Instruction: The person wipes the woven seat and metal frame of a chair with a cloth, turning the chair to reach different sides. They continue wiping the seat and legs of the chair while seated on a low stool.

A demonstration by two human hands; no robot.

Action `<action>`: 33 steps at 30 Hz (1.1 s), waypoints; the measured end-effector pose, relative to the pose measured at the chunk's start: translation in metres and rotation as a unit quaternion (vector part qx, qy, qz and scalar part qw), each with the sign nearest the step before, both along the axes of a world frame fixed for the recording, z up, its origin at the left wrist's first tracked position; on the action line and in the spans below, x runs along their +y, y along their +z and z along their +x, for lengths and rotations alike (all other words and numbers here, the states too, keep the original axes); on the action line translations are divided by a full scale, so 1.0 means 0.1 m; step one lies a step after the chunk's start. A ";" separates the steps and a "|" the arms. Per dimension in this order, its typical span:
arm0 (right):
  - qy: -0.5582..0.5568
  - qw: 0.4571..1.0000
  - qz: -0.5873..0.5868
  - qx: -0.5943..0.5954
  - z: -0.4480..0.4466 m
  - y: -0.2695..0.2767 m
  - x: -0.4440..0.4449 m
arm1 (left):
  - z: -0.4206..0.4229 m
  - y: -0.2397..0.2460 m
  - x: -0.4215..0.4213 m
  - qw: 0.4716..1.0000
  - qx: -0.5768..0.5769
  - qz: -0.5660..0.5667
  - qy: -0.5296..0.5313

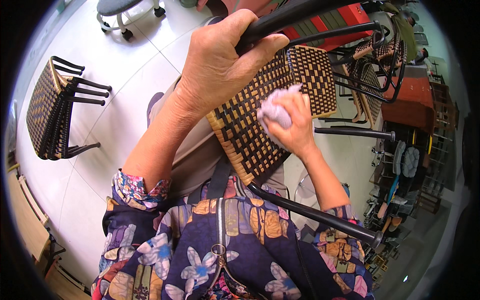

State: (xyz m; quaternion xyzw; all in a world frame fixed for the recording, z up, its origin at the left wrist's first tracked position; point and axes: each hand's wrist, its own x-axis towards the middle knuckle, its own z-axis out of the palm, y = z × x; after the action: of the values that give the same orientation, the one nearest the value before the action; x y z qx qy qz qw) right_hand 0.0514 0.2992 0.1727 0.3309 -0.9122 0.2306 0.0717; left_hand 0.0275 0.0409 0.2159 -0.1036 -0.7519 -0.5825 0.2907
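A small chair or stool with a black and tan woven seat (247, 131) and black tubular metal legs lies tilted across my lap. My left hand (221, 60) grips one black metal leg (285, 18) near the top of the view, the thumb and fingers wrapped round it. In my right hand (296, 127) is a bunched pale lilac cloth (276, 112), pressed on the woven surface. Another black leg (315, 217) points toward the lower right, over my patterned jacket. A second woven panel (313, 80) adjoins the seat beyond the cloth.
Stacked woven stools (48, 112) stand on the tiled floor at the left. A wheeled grey stool (120, 7) is at the top. More woven chairs (363, 78), a red box (337, 26) and a brown-covered table (407, 97) are at the right. A person (403, 33) is farther off.
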 end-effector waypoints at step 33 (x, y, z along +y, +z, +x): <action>0.097 0.995 0.004 0.034 0.02 0.14 -0.40 | 0.03 -0.07 0.01 0.997 -0.024 0.072 0.001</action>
State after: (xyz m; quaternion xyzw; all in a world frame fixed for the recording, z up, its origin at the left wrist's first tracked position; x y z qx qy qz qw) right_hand 0.0534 0.2593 0.1867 0.4260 -0.8738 0.2209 0.0786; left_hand 0.0308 0.0419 0.2090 -0.0680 -0.7149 -0.6373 0.2795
